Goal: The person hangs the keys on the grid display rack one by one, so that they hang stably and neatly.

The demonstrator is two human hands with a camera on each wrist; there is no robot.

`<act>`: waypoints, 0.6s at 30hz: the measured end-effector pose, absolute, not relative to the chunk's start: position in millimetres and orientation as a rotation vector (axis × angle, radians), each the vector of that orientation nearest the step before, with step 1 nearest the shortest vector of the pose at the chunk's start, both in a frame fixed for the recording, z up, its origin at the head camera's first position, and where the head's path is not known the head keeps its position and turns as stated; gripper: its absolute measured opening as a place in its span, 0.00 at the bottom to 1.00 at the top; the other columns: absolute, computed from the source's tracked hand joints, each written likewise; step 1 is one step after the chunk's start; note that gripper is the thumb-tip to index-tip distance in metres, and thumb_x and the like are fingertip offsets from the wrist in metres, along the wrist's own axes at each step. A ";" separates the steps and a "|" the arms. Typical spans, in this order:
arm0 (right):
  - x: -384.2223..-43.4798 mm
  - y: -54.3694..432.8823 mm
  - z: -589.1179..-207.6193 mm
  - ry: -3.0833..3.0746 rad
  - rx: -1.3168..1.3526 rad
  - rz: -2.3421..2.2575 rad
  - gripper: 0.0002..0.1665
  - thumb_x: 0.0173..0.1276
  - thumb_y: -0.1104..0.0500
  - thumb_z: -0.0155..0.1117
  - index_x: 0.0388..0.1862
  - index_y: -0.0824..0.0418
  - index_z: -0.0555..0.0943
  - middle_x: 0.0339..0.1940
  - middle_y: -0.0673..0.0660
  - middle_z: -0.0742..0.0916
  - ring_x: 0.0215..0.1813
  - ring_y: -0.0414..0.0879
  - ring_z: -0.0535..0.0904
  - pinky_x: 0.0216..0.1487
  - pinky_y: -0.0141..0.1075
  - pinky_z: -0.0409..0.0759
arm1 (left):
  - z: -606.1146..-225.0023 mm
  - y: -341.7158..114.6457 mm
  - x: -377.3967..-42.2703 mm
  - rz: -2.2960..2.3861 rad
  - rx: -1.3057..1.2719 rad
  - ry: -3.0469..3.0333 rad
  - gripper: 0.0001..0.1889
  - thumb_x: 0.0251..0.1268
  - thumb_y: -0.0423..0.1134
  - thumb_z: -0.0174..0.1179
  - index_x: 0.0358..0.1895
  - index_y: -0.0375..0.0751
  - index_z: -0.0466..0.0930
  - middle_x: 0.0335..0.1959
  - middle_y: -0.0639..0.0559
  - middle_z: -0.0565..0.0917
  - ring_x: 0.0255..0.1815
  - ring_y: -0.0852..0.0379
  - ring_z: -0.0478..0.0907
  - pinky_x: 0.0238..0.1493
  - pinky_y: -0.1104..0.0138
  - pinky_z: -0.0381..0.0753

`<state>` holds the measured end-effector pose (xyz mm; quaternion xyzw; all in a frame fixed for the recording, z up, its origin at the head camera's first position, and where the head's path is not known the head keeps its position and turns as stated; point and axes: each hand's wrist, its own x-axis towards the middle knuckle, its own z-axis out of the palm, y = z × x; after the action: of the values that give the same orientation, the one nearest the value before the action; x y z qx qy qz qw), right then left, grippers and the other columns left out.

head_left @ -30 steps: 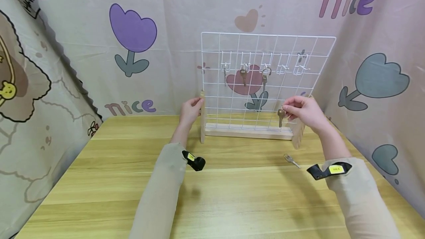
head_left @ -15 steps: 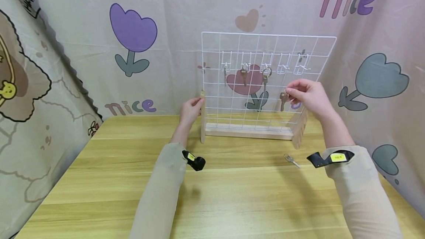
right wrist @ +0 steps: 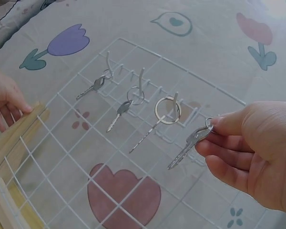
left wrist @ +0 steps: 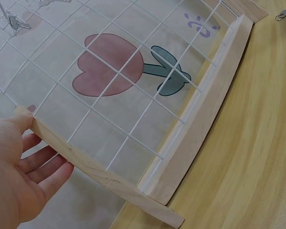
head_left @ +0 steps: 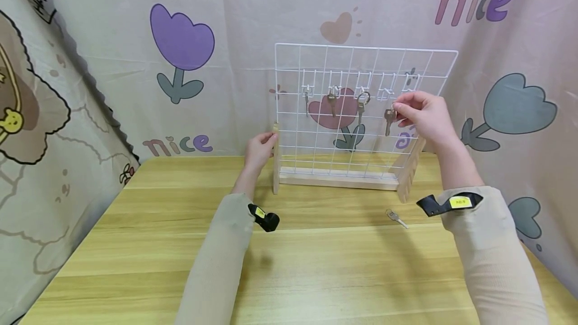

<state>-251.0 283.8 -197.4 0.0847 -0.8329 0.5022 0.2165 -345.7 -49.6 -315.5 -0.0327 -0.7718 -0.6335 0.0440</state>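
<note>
The left hand grips the top of a wooden post at the left end of a white wire rack. Rightward, the first hung key, second hung key and third hung key dangle from white hooks, blades down. Farther right, the right hand pinches the ring of the held key; this key is just below the fourth hook, its long axis nearly upright — blade downward, tipped slightly left. Near the rack's right foot, a loose key lies flat, ring far left, blade pointing near right.

The yellowish wooden table has grain running left to right. A pale curtain closes the left, far and right sides, printed with purple, red and grey-blue tulips and the word "nice".

The held key is metal, with a rounded head, toothed blade and thin ring — silvery up close in the right wrist view. The third hung key carries the widest ring.
</note>
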 end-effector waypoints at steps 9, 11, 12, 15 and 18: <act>-249.8 280.4 -187.8 -2.282 0.166 1.400 0.09 0.66 0.56 0.60 0.41 0.60 0.79 0.30 0.47 0.82 0.31 0.39 0.79 0.32 0.23 0.78 | -315.5 -49.1 -346.5 -1.927 -0.091 -2.370 0.23 0.67 0.49 0.54 0.60 0.39 0.72 0.56 0.45 0.76 0.53 0.51 0.74 0.49 0.62 0.78; -249.9 279.8 -186.6 -2.279 0.156 1.405 0.10 0.66 0.55 0.60 0.42 0.59 0.79 0.31 0.48 0.82 0.32 0.40 0.79 0.33 0.23 0.78 | -315.7 -49.0 -346.6 -1.929 -0.092 -2.368 0.24 0.67 0.49 0.54 0.60 0.38 0.72 0.56 0.45 0.76 0.53 0.51 0.74 0.49 0.62 0.78; -250.2 279.4 -185.9 -2.278 0.152 1.408 0.11 0.66 0.55 0.60 0.42 0.60 0.79 0.31 0.48 0.82 0.32 0.40 0.79 0.33 0.23 0.78 | -315.7 -48.9 -346.5 -1.929 -0.094 -2.365 0.24 0.67 0.49 0.54 0.60 0.38 0.72 0.56 0.45 0.76 0.53 0.51 0.74 0.49 0.62 0.78; -251.9 278.4 -183.2 -2.268 0.143 1.434 0.12 0.66 0.56 0.61 0.43 0.62 0.79 0.31 0.49 0.82 0.32 0.40 0.80 0.33 0.24 0.79 | -316.4 -49.2 -347.2 -1.941 -0.098 -2.356 0.24 0.67 0.49 0.54 0.60 0.38 0.72 0.56 0.45 0.76 0.53 0.51 0.74 0.50 0.61 0.78; -253.4 277.1 -180.5 -2.258 0.130 1.456 0.13 0.66 0.56 0.60 0.44 0.64 0.78 0.30 0.49 0.82 0.31 0.40 0.80 0.32 0.24 0.79 | -316.7 -49.4 -347.4 -1.952 -0.102 -2.350 0.24 0.67 0.48 0.54 0.60 0.38 0.72 0.56 0.45 0.76 0.53 0.50 0.74 0.50 0.60 0.77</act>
<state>-253.4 277.1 -180.5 0.0472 -0.8183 0.5274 0.2238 -347.4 -49.4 -316.7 -0.0333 -0.7682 -0.6380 0.0427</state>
